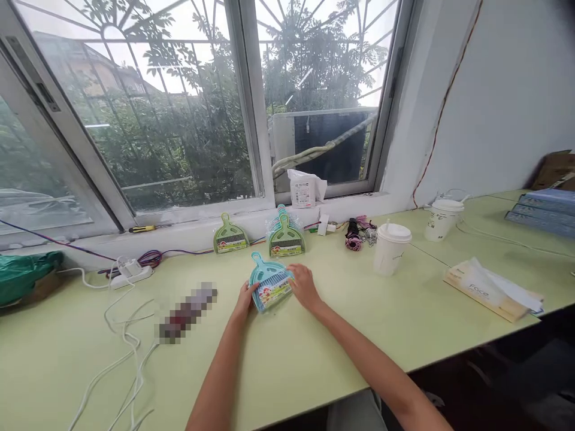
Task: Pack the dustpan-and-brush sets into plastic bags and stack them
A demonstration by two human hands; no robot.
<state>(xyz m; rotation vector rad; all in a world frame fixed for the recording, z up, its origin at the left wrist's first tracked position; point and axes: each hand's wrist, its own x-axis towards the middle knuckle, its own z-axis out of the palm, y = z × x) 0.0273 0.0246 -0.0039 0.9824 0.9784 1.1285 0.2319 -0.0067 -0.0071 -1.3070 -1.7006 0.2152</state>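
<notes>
A small blue dustpan-and-brush set (pixel 271 280) in clear wrapping, with a printed label, is held between my two hands just over the table. My left hand (pixel 245 299) grips its left side, thumb on the front. The fingers of my right hand (pixel 304 284) are closed on its right edge. Behind it a green dustpan set (pixel 230 234) leans against the wall below the sill. To the right of that stands a row of dustpan sets (pixel 286 237), a green one in front and blue ones behind.
On the light-green table (pixel 341 335) stand two lidded paper cups (pixel 392 250) and a tissue pack (pixel 492 288) at right. A power strip (pixel 132 277), loose white cables (pixel 135 341) and a blurred-out object (pixel 187 312) lie at left. A screwdriver (pixel 142 228) rests on the sill.
</notes>
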